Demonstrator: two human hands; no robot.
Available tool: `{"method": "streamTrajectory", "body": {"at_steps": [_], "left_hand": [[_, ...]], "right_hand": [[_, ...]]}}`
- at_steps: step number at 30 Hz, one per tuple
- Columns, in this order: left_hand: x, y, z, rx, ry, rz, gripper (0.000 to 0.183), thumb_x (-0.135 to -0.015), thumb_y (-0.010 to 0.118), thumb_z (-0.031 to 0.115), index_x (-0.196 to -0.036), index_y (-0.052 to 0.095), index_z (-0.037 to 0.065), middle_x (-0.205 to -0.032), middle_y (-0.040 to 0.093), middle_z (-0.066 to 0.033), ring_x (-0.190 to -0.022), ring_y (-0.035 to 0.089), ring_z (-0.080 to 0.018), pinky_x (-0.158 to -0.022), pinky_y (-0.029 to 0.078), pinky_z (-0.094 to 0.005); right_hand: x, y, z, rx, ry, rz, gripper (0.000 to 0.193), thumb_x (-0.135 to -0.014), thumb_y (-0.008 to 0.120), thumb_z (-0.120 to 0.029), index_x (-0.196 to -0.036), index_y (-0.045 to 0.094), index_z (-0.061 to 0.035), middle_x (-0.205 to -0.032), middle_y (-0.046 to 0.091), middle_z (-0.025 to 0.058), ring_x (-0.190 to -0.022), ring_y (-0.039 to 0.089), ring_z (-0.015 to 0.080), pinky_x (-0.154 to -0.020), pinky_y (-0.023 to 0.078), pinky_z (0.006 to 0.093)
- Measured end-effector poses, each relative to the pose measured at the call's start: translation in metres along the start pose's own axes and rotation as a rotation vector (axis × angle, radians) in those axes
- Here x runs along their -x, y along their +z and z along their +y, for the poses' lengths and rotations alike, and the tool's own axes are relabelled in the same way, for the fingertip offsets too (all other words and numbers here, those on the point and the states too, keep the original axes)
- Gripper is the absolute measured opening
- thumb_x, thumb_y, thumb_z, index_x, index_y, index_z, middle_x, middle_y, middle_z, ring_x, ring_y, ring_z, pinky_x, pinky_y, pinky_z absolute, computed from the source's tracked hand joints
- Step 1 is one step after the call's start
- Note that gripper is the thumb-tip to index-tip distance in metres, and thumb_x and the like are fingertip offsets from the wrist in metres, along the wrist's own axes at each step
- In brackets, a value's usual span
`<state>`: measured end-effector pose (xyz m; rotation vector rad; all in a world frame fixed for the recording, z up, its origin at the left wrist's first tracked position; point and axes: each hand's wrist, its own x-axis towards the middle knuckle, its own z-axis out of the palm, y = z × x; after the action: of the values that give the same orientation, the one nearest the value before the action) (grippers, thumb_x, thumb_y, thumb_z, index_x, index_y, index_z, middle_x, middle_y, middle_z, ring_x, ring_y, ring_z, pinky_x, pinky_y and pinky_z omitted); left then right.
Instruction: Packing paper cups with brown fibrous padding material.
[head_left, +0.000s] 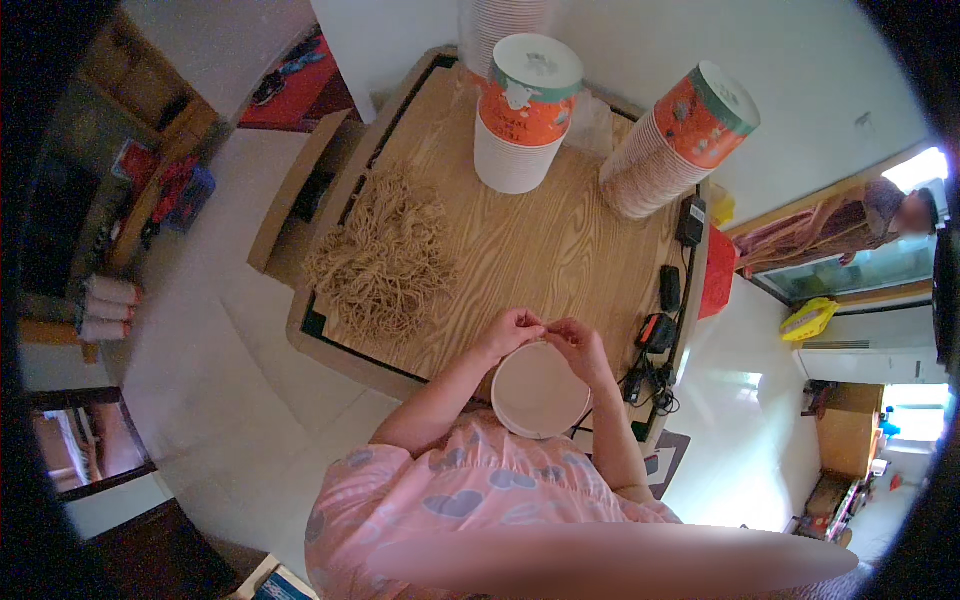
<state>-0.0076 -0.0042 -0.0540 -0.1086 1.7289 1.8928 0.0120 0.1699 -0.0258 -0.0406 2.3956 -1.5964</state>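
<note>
A white paper bucket is tilted against my body at the table's near edge, its open mouth facing up. At its far rim, my left hand and my right hand meet with their fingertips pinched together. The right fingers grip the rim. Whatever the left fingertips pinch is too small to make out. Left of my hands, a tangled pile of tan twine cords lies on the wood-grain table.
Stacks of nested paper buckets, one upright and one leaning, stand at the table's far side. Black adapters and cables line the right edge. Another person is at the far right. A red container stands beside the table.
</note>
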Motion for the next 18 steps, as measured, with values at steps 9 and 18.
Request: {"method": "streamTrajectory", "body": {"at_steps": [9,18], "left_hand": [[-0.009,-0.001,-0.013,0.084,-0.052,-0.048,0.012,-0.078,0.064,0.016,-0.083,0.064,0.006,-0.073,0.061,-0.0008,-0.065,0.054,-0.0089,-0.060,0.044,-0.0245],[-0.008,0.003,-0.019,0.012,0.074,0.047,0.010,-0.079,0.065,0.014,-0.081,0.061,0.005,-0.069,0.059,0.0003,-0.057,0.053,-0.0077,-0.050,0.044,-0.0233]], "right_hand": [[-0.003,-0.012,-0.003,-0.019,0.081,-0.068,0.010,-0.081,0.061,-0.008,-0.086,0.061,0.0006,-0.075,0.063,0.0031,-0.070,0.055,0.0082,-0.061,0.045,0.0233],[0.002,-0.012,-0.018,0.153,0.063,-0.161,0.021,-0.076,0.065,-0.008,-0.095,0.059,-0.0010,-0.079,0.064,0.0058,-0.072,0.058,0.0124,-0.064,0.047,0.0275]]}}
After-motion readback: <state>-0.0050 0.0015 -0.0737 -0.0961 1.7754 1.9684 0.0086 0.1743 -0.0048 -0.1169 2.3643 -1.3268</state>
